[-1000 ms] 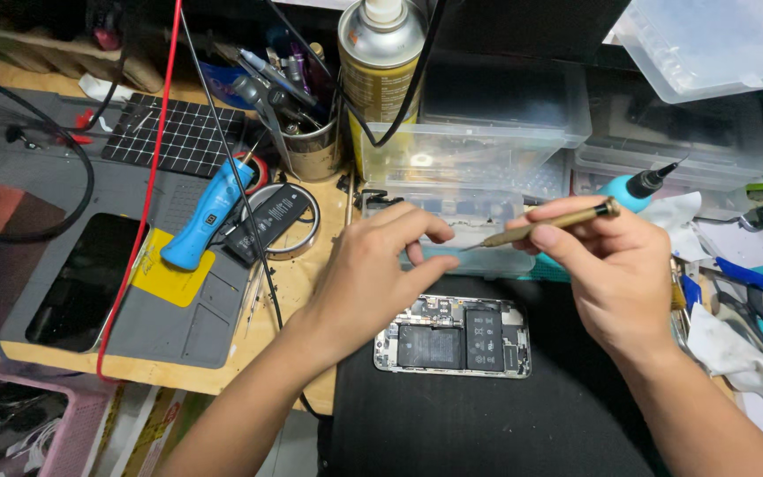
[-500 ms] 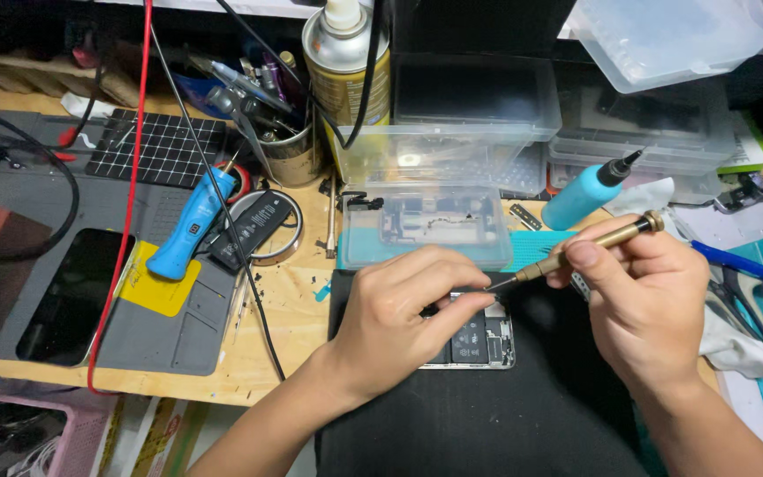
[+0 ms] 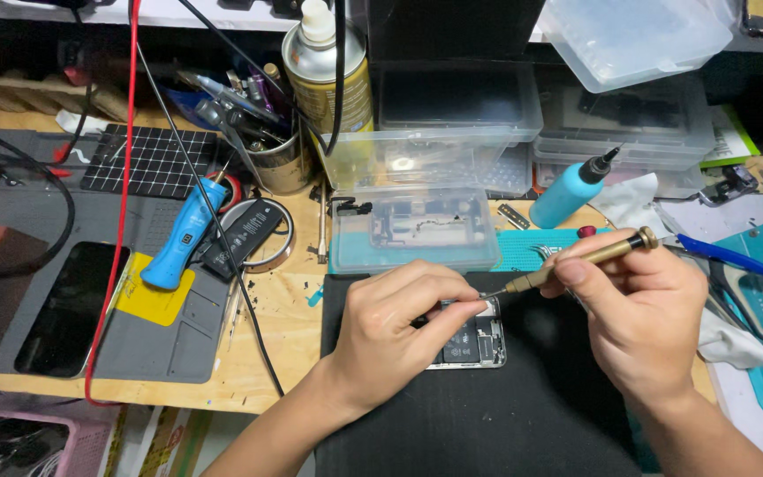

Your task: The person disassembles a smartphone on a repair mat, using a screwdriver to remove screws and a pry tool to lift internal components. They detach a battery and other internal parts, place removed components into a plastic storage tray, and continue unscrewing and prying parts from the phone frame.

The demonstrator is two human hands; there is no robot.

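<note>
Starting at nine o'clock, a blue-handled tool [image 3: 180,238] lay on a grey work mat [image 3: 64,265], its tip toward one o'clock, with a dark phone [image 3: 71,309] at its seven o'clock. A metal cup [image 3: 277,163] at eleven o'clock held a bristle of pens and tools, and a spray can [image 3: 327,75] stood just behind it. A clear lidded box [image 3: 414,230] at twelve o'clock held small loose parts over a teal lining; what they were could not be told.

The left hand [image 3: 395,331] came in from seven o'clock, palm down, fingers curled together and pinching the top edge of the opened phone [image 3: 474,340], which lay flat on the black mat [image 3: 487,415] near the middle, mostly hidden under that hand. The brass screwdriver [image 3: 576,261] ran along a two-to-eight o'clock axis, its fine tip pointing down toward eight o'clock and meeting the phone beside the left fingertips. The right hand [image 3: 642,322] came in from five o'clock, thumb and forefinger pinching the shaft, remaining fingers folded. A blue squeeze bottle [image 3: 569,194] leaned at one o'clock, nozzle toward one o'clock. Blue-handled scissors [image 3: 744,283] lay at three o'clock.
</note>
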